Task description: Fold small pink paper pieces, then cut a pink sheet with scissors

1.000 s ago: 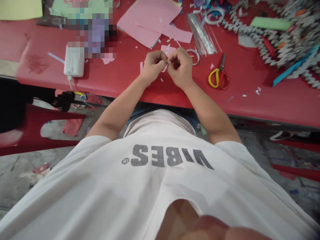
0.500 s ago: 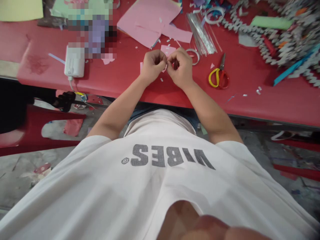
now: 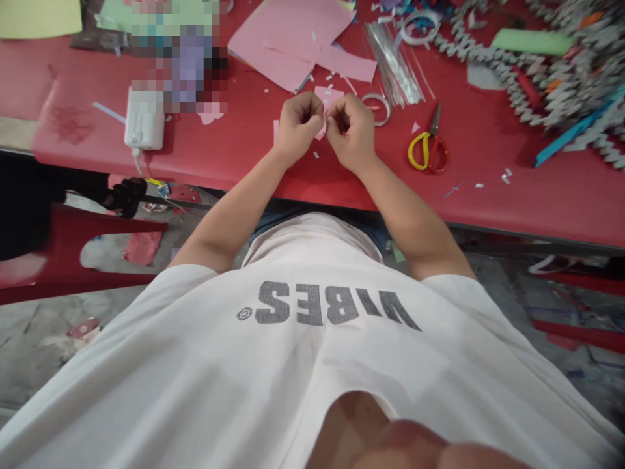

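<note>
My left hand [image 3: 300,129] and my right hand [image 3: 352,131] almost meet above the red table [image 3: 234,150], each with thumb and forefinger pinched together. Whatever is between the fingertips is too small to make out. Behind and below the fingers lies a pink paper piece [image 3: 328,98], partly covered by the hands. Just beyond my right hand is a roll of white tape [image 3: 385,112]. Scissors [image 3: 428,150] with one yellow and one red handle lie farther right, blades pointing away from me.
Pink paper sheets [image 3: 288,42] and a bundle of clear strips [image 3: 394,65] lie at the back. A white power bank [image 3: 145,124] with a cable sits left. Grey zigzag paper chains [image 3: 561,98] pile up at the right. A red chair [image 3: 73,241] stands at the lower left.
Both hands stay pinched in nearly the same place. A small pale bit seen between the fingertips earlier is harder to see now, and the right fingers have shifted slightly.
</note>
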`<action>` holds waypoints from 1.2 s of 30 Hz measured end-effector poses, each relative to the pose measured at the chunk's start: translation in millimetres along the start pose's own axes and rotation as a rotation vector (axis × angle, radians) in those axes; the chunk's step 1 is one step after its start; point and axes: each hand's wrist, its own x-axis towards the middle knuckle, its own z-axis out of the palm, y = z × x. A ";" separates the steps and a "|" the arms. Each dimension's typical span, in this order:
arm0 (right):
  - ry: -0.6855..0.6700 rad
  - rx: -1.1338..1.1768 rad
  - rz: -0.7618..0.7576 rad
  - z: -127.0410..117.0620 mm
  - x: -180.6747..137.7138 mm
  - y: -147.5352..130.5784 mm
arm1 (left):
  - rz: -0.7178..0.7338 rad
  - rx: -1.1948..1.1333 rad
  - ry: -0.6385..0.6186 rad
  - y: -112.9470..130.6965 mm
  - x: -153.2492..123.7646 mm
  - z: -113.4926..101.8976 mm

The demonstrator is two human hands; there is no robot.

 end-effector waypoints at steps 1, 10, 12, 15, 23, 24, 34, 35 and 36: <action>0.001 0.008 0.008 -0.1 0.1 0.6 | -0.006 -0.018 -0.002 1.2 0.0 0.4; 0.018 -0.044 0.037 -5.4 1.3 -11.2 | -0.068 -0.010 -0.076 5.0 -3.7 -0.4; 0.016 -0.042 0.033 -7.1 1.2 -12.8 | -0.061 0.006 -0.064 1.9 -3.5 -1.5; -0.014 -0.057 0.004 -9.1 1.1 -11.0 | -0.045 0.018 -0.038 -3.2 -2.2 -2.9; -0.075 -0.110 -0.059 -8.0 0.0 -2.4 | -0.066 0.059 -0.020 -5.6 -0.4 -2.5; -0.076 -0.112 -0.059 -7.6 -0.2 -2.2 | -0.071 0.073 -0.014 -4.0 -0.3 -2.1; -0.076 -0.096 -0.003 -7.7 0.4 -15.3 | -0.118 0.061 0.009 11.7 -4.2 -0.1; -0.081 -0.105 0.001 -8.1 0.6 -17.3 | -0.127 0.069 0.005 12.4 -4.5 -0.4; -0.086 -0.114 0.002 -8.5 0.8 -19.0 | -0.129 0.078 0.002 12.9 -4.6 -0.9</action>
